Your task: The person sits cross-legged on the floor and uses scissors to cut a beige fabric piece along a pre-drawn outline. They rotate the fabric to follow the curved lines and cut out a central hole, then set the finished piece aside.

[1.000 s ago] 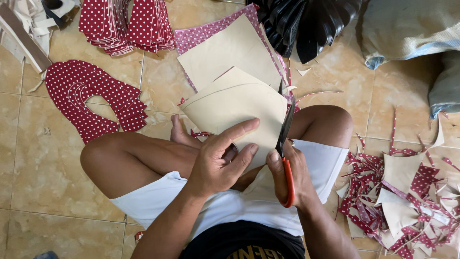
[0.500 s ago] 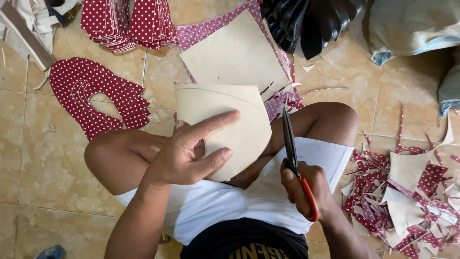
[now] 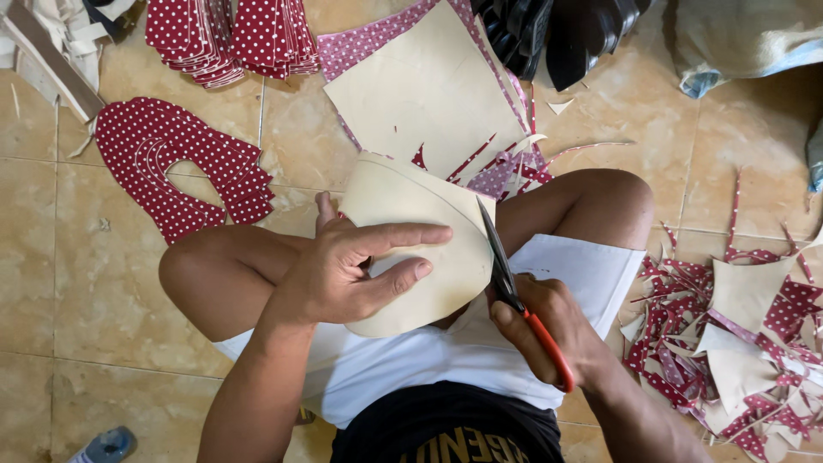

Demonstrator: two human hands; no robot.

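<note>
Left hand [image 3: 343, 274] is pinching a curved beige cutout [image 3: 411, 249] mid-frame, over the lap. Right hand [image 3: 549, 330] grips orange-handled scissors [image 3: 514, 300], blades at the cutout's right edge. Red polka-dot scraps [image 3: 737, 343] litter the floor at right.

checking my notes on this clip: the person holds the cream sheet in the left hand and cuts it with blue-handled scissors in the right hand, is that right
Not quite: the scissors have a red-orange handle, not blue, as the head view shows. The rest holds: the left hand grips the cream sheet over the lap, and the right hand works the scissors along its right edge.
</note>
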